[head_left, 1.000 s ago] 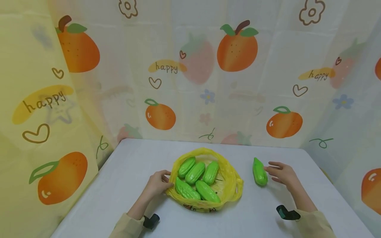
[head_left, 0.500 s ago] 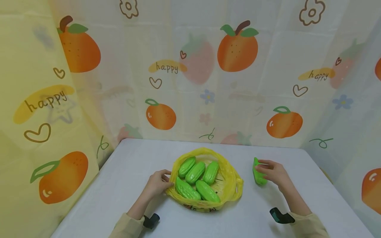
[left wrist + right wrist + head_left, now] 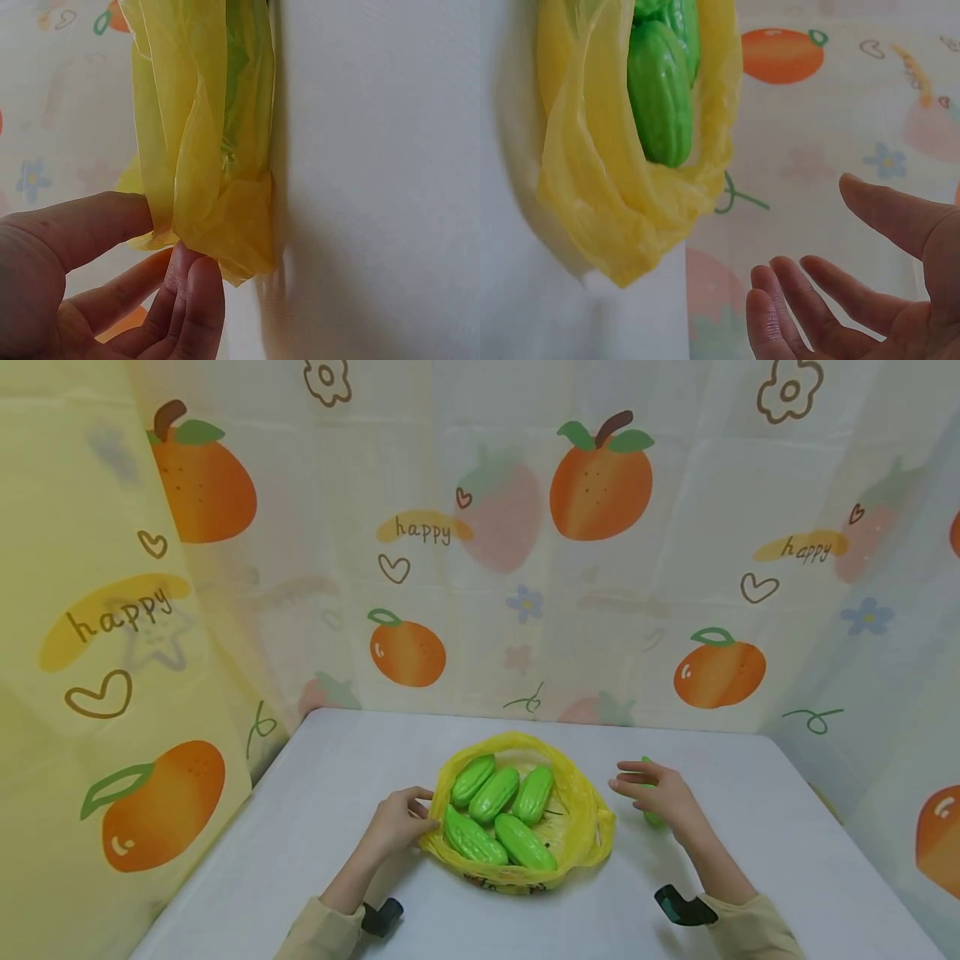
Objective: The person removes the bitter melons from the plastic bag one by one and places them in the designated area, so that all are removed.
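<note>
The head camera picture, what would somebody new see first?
Probably the bright yellow bag near the middle of the white table, with five green vegetables inside and the left hand holding the bag's edge. The right hand, empty, partly hides another green vegetable to the bag's right. Behind, big orange fruits are printed on the cloth.

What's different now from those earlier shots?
The right hand, holding nothing, has moved leftward toward the open yellow plastic bag, now partly hiding the lone glossy green elongated vegetable. The left hand still pinches the bag's edge; the bag, its five green vegetables and the lone one look unmoved.
</note>
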A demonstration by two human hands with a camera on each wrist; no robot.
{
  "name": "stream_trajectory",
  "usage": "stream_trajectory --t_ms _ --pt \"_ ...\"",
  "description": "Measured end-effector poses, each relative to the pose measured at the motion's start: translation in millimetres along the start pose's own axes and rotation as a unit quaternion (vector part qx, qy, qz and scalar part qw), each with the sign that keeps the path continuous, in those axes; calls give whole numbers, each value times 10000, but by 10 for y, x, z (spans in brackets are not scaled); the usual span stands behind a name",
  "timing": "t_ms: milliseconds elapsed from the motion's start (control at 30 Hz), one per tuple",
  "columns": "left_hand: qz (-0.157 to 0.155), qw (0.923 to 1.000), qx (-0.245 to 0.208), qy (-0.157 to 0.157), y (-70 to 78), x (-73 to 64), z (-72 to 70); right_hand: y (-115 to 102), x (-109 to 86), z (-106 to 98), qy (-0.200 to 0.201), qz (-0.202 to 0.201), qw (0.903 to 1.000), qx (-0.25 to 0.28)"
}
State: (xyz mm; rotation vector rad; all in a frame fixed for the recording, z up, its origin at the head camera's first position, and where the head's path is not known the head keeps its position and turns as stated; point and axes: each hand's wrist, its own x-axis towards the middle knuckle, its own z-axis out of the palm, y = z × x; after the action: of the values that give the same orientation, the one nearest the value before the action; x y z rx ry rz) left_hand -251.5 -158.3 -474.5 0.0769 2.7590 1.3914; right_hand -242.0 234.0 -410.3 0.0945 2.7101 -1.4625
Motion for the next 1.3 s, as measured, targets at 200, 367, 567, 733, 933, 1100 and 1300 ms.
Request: stream_trajectory --t_ms 200,367,567,733,933,1100,1300 --pt "37 10000 0 8 2 -9 -4 -70 20 126 -90 -216 9997 23" --pt "91 10000 -13 -32 8 1 9 -83 24 233 -91 -275 9996 -43" --pt "90 9999 -6 -53 13 5 15 -97 16 386 -242 -343 9991 83" --pt "64 9999 -23 -77 13 3 20 -109 11 519 -313 -412 9985 168" --pt "91 9999 22 -64 -2 -17 8 -162 -20 664 -497 -507 9971 265" --pt "56 9999 52 -76 -16 -24 -5 -190 -54 764 -621 -533 9963 255" --pt "-31 10000 38 -77 -38 -11 3 -164 -72 883 -817 -697 9937 310"
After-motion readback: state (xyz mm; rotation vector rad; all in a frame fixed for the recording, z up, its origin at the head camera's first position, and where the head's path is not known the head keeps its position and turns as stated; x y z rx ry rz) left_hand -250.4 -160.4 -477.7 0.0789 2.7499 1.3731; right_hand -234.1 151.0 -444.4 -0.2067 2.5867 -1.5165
